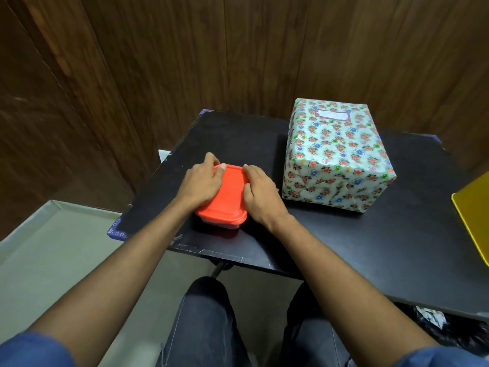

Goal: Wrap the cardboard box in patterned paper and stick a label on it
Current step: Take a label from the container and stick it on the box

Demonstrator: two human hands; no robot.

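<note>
Head view, looking down over a black table (344, 234) against dark wood panelling (238, 49). Sat on the far right part of the table: the cardboard box (336, 154), fully covered in patterned paper (328, 186) with little red and blue flowers on a pale ground, folds gathered on the near face. Stuck on top near the back edge: a white label (333, 114) with a pinkish border, anything written on it too blurry to read. Well to the left of the box and not touching it: a small container with an orange lid (225, 200), clearish body underneath. Left hand (201, 184) clamped round the lid's left side, fingers curled over the far corner, thumb up on top. Right hand (260, 197) gripping the right side the same way, fingers hooked over the far edge. So both hands on that lid, none on the box. Peeking in at the right edge: something flat and yellow (476, 215), couldn't tell what. Below the table: dark trousers (203, 327) on the knees, blue sleeves (34, 350) at the bottom corners, pale floor (53, 247) on the left.
</note>
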